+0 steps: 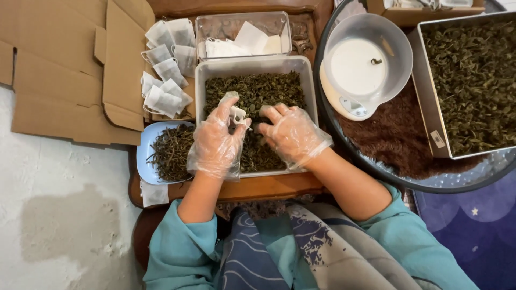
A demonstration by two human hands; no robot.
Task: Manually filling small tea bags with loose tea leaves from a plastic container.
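Two gloved hands work over the tub (201, 86) of dried tea leaves, which sits on a wooden tabletop (269, 187). The left hand (217, 137) is above the tub's left half, its fingers (224, 110) pinching a small white tea bag (237, 114) by the mouth, held just above the leaves. The right hand (293, 134) lies on the leaves in the tub's right half, fingers (267, 119) curled down into them, pointing toward the bag; whether they hold leaves cannot be told. Beyond the tub stands a clear box (282, 24) of white paper pieces. Left of the tub lie a pile of empty bags (165, 72) and a blue plate (143, 156) of stems. Right of the tub, a scale (344, 102) carries a clear bowl (395, 51), and further right sits a metal tray (430, 107) of leaves.
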